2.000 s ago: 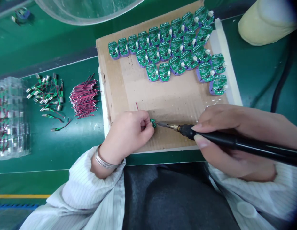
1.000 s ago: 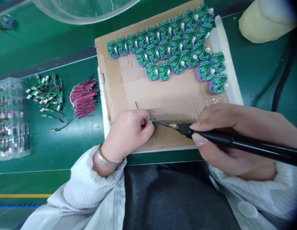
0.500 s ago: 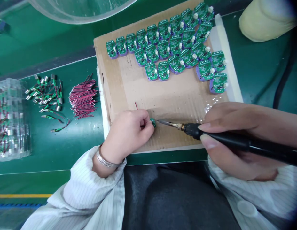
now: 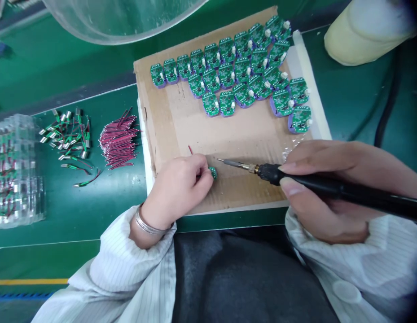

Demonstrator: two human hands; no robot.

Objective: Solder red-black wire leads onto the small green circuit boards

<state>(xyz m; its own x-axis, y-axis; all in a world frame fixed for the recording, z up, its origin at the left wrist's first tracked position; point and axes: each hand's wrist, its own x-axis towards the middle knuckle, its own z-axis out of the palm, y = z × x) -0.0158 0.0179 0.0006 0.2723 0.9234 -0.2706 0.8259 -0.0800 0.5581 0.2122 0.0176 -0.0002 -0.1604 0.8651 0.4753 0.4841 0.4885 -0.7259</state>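
My left hand is closed over a small green circuit board, of which only the right edge shows past my fingers. A red wire end sticks out above the knuckles; whether it joins the board is hidden. In my right hand I hold a black soldering iron like a pen, its tip pointing left. That tip is a short way above and right of the board, apart from it. Both hands are over a brown cardboard sheet.
Several green circuit boards with purple undersides stand in rows on the cardboard's far part. To the left lie a pile of red-black wires, small metal parts with wires and clear stacked trays. A clear bowl stands at the back.
The soldering iron's tip has lifted off the small board, moving up and slightly away. My left hand keeps its grip on the board. The whole view has shifted slightly.
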